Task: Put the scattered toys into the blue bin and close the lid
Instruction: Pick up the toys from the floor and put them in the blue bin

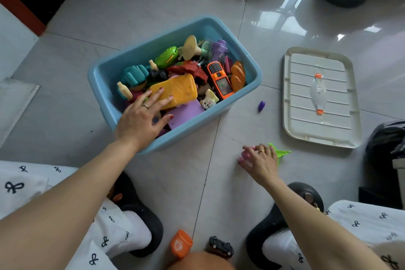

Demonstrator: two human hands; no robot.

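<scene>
The left hand (140, 120) pressed a yellow toy (175, 91) in the blue bin (252, 81); the lid (320, 96) lay at three o'clock.

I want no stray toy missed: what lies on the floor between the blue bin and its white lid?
In the head view, one small purple toy lies on the tile between the blue bin and the white lid, nearer the bin and touching neither.

Glossy pale floor tiles (166, 6) mirror window light. The blue bin (252, 85) is smooth, slightly shiny plastic, as are the toys inside. The cream lid (287, 94) looks like matt ribbed plastic. Printed white trousers (26, 184) appear soft cloth.
</scene>
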